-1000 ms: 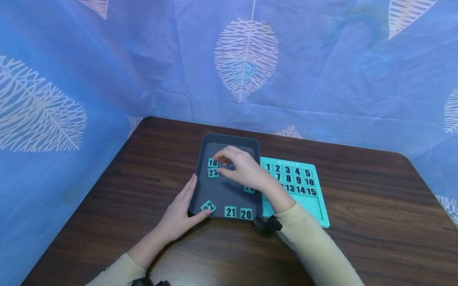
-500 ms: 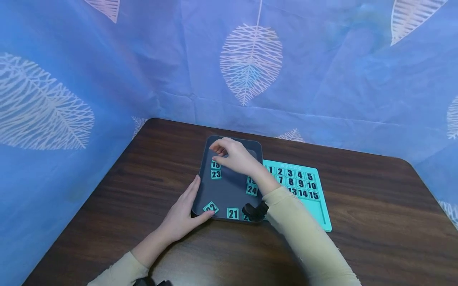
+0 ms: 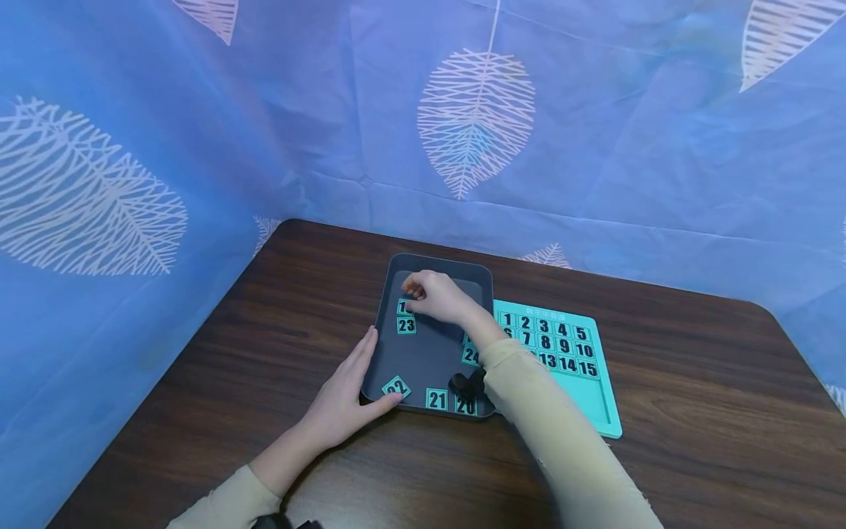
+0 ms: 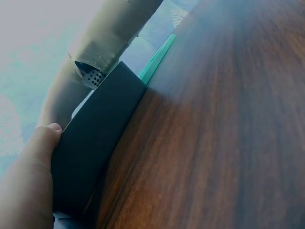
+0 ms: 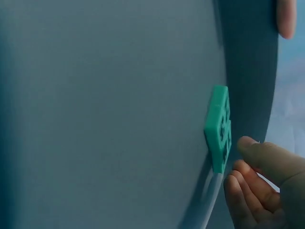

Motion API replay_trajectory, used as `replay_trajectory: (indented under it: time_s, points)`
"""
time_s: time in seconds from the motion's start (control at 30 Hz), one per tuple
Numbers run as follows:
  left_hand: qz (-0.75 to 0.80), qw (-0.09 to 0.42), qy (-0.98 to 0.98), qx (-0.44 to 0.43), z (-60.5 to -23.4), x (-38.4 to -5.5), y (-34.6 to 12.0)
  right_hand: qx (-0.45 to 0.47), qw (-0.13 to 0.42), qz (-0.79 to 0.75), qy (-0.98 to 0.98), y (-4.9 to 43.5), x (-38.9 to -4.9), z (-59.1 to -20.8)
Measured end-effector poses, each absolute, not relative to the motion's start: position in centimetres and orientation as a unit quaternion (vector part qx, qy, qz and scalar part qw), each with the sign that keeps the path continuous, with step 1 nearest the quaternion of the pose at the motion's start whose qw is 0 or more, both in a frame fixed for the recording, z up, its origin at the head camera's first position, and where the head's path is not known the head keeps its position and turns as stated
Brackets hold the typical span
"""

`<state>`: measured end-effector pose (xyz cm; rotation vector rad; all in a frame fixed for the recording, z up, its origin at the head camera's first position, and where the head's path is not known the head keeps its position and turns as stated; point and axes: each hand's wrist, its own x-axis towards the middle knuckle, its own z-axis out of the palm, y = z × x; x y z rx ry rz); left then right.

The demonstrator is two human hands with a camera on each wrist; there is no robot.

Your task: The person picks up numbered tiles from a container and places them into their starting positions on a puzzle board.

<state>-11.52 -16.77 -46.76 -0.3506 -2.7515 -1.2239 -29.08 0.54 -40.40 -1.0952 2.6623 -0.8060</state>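
Observation:
My left hand [image 3: 340, 397] rests at the near left corner of a dark grey tray [image 3: 423, 360], its straight fingers along the left wall and its thumb on the near rim. My right hand [image 3: 439, 297] is over the tray, fingers loosely bent, with the thumb beside a turquoise number tile 18 [image 3: 402, 307]. In the right wrist view a narrow gap separates thumb and fingers from two adjoining turquoise tiles [image 5: 218, 126]; nothing is pinched. Tile 23 [image 3: 406, 325] lies just below 18. Tiles 22 [image 3: 395, 386], 21 [image 3: 436, 399], 20 [image 3: 465, 408] and 24 [image 3: 470, 355] lie elsewhere in the tray.
Against the tray's right side lies a turquoise number board [image 3: 598, 404] with rows of tiles in its upper part, partly hidden by the right sleeve [image 3: 548, 426]. Both are on a dark wooden table [image 3: 694, 411]. Blue leaf-patterned cloth [image 3: 370, 110] hangs behind.
My right hand first shifted toward the tray's far end, then came down beside tile 18. The left hand stays at the tray's corner. The head view has shifted slightly.

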Motion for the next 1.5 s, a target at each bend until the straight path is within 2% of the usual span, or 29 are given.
replay_trajectory:
  time_s: [0.57,0.8,1.13,1.3,1.5]
  points:
    - [-0.401,0.046,-0.909,-0.106,-46.7,-11.5,-16.7,-0.386,0.092,-0.195,0.897,0.3,-28.9,-40.8]
    - [-0.401,0.042,-0.909,-0.105,-46.7,-11.4,-16.6,-0.384,0.060,-0.223,0.894,1.4,-28.2,-39.4]
    - [-0.398,0.042,-0.910,-0.106,-46.7,-11.4,-16.7,-0.386,-0.020,-0.235,0.892,6.8,-24.4,-34.4]
    - [-0.399,0.043,-0.909,-0.108,-46.6,-11.4,-16.8,-0.370,-0.026,-0.220,0.902,10.4,-22.3,-34.1]
    - [-0.400,0.037,-0.910,-0.104,-46.5,-11.5,-16.7,-0.349,-0.009,-0.212,0.913,14.9,-20.9,-35.7]
